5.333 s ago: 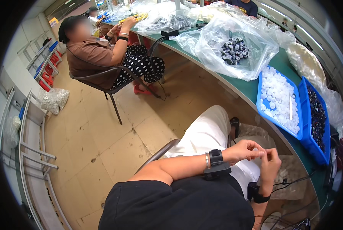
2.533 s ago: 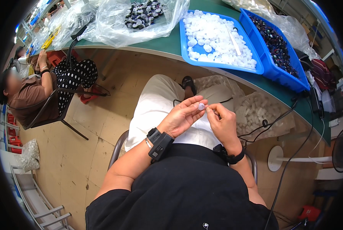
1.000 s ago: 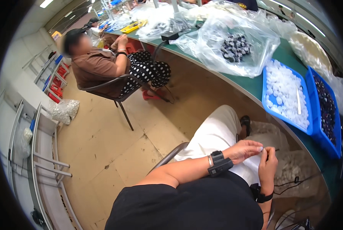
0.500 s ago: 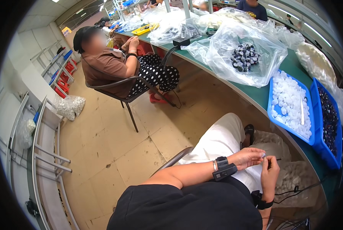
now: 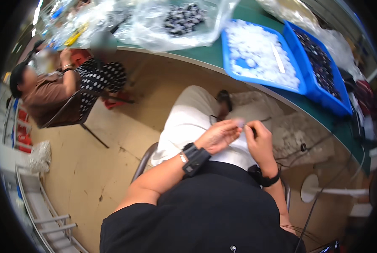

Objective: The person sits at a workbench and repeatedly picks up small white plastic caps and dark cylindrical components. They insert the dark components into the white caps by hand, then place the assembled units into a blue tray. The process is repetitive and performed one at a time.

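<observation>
My left hand (image 5: 219, 137) is raised over my lap, its fingertips pinching a small translucent whitish piece (image 5: 240, 122), blurred in the head view. Close beside it, my right hand (image 5: 260, 141) has thumb and forefinger pressed together near that piece. Something small and dark may sit in this right pinch, but I cannot make it out. Past my hands, on the green table, a shallow blue tray (image 5: 264, 86) bears many small whitish translucent pieces (image 5: 260, 50) and a white strip (image 5: 277, 58). Alongside it stands a deeper blue bin (image 5: 325, 101) of small dark pieces (image 5: 317, 59).
A clear plastic bag (image 5: 148, 29) with black-and-white pieces (image 5: 184, 19) lies on the green table (image 5: 207, 55). At left a person (image 5: 49, 90) sits on a chair. Filled sacks (image 5: 306, 135) are under the table, and cables (image 5: 323, 189) hang at my right.
The view has swung right and down, so the tray, bin and my hands appear further left. Both hands keep their pinch close together over my lap.
</observation>
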### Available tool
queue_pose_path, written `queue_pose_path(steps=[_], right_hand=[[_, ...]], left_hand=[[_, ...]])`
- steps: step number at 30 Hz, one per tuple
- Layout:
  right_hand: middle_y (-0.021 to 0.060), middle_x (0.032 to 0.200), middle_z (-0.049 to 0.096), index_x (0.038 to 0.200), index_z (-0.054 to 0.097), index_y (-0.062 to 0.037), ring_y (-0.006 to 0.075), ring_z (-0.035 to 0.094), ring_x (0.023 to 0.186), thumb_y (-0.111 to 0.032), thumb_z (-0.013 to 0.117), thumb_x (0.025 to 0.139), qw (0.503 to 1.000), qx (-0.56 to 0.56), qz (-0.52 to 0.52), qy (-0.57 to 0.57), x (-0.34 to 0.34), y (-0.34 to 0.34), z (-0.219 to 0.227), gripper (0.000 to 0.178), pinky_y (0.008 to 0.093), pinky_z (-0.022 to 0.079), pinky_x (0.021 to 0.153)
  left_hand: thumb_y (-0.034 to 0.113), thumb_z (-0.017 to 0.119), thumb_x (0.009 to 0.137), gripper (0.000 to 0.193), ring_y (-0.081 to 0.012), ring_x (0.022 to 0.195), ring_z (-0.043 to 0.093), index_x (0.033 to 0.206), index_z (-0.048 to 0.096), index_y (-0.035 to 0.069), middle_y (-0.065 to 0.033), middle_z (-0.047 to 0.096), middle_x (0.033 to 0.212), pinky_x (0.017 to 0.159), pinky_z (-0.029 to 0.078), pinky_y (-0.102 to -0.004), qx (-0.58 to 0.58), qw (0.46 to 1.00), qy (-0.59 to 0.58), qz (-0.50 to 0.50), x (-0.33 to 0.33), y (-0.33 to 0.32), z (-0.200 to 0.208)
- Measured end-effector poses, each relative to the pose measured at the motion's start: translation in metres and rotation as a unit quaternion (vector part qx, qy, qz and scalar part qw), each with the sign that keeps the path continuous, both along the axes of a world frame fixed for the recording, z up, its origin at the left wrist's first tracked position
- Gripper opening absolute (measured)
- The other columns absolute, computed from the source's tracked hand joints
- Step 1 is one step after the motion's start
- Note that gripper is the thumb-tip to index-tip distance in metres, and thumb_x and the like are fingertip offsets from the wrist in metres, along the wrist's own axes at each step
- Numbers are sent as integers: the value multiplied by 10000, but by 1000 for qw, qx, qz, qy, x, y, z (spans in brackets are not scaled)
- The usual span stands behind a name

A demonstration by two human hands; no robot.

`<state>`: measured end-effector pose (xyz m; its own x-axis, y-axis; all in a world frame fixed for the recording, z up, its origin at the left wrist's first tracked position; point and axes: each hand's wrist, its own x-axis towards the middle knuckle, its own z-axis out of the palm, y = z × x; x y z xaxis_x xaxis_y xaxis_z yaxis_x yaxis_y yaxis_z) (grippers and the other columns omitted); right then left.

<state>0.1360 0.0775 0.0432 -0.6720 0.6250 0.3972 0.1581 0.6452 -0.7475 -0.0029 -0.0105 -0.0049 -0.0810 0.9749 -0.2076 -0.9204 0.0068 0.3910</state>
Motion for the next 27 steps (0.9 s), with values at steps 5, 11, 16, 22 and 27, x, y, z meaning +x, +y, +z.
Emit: queue_pose_path(steps=[5, 11, 16, 22, 27], right_hand=[[144, 742, 607, 811, 562, 7, 273, 570, 584, -23, 600, 834, 1000, -6, -7, 12, 0, -1, -1, 54, 344, 443, 539], [141, 710, 598, 801, 565, 15, 238, 550, 565, -40, 606, 828, 1000, -20, -3, -6, 3, -1, -1, 74, 333, 433, 535], [126, 691, 594, 812, 578, 34, 179, 530, 582, -46, 601, 835, 998, -59, 1, -20, 4, 2, -1, 86, 304, 424, 555], [151, 712, 609, 807, 578, 24, 234, 555, 569, -55, 609, 839, 998, -66, 5, -1, 3, 3, -5, 91, 329, 431, 536], [71, 752, 594, 888, 574, 27, 127, 548, 641, -44, 567, 898, 991, -133, 20, -4, 4, 6, -14, 72, 262, 443, 571]], left_hand=[[134, 566, 957, 221, -95, 884, 609, 1116, 583, -19, -41, 631, 1008, 837, 523, -228, -29, 999, -8, -16, 0, 2, 6], [128, 570, 953, 222, -96, 887, 606, 1118, 588, -20, -41, 634, 1003, 837, 521, -230, -38, 999, -1, -7, 1, 1, 8], [140, 572, 953, 234, -93, 871, 608, 1124, 590, -19, -32, 637, 990, 827, 520, -231, -33, 999, 14, -16, 1, 0, 10], [136, 607, 933, 237, -87, 860, 616, 1123, 603, -5, -19, 644, 948, 807, 523, -224, -43, 996, 68, -34, -1, 1, 10], [120, 644, 907, 240, -88, 866, 620, 1115, 617, 3, -24, 650, 945, 801, 523, -221, -51, 991, 119, -13, -1, 1, 11]])
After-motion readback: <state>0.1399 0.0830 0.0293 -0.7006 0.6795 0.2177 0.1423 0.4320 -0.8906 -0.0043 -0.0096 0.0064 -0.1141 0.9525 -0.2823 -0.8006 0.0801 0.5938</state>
